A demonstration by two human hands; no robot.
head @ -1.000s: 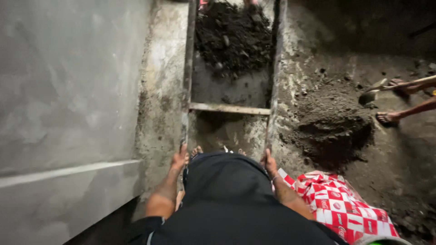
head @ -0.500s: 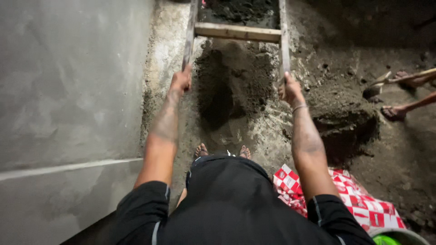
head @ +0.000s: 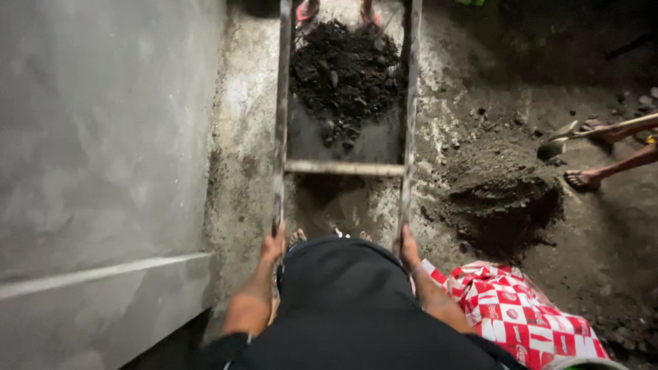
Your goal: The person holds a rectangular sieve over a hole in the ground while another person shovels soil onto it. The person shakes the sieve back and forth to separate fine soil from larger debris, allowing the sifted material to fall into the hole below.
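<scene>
My left hand point(head: 273, 243) grips the left rail of a long wooden-framed sieve point(head: 344, 167), and my right hand point(head: 408, 247) grips its right rail. The frame reaches away from me, with a crossbar near my end. A heap of dark soil point(head: 345, 75) lies on the mesh at the far half. Another person's feet in pink sandals point(head: 307, 9) stand at the frame's far end. My toes point(head: 297, 237) show just under the near end, above my dark clothing.
A grey concrete wall point(head: 103, 157) runs along the left. A mound of sifted dark soil point(head: 504, 205) lies to the right. Farther right a person's foot point(head: 582, 180) and a shovel point(head: 558, 146) show. A red-and-white patterned sack point(head: 521, 312) lies at my right.
I have pulled the sieve back toward my body; half a second ago my arms were stretched out with the frame pushed away. The soil heap now sits at the far half.
</scene>
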